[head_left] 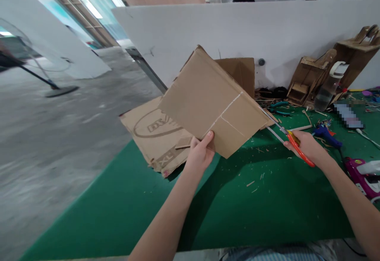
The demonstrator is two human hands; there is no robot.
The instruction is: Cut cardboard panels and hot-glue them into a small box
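Note:
A flat sheet of brown cardboard (204,90) is held up at a tilt above the table, with white lines drawn across its lower right part. My left hand (202,149) grips its lower edge, thumb on the near face. In my right hand (307,147) are scissors (293,142) with orange-red handles. Their blades are apart and reach the sheet's right corner; whether they touch the cardboard I cannot tell. Behind and left of the sheet lies printed cardboard (157,134), partly hidden by it.
On the green table (261,213) are a water bottle (330,86), a phone (348,115), a blue glue gun (326,134), teal-handled pliers (279,108) and a magenta tool (360,178). Cardboard models (308,77) stand against the white partition (184,27). Scraps litter the right side.

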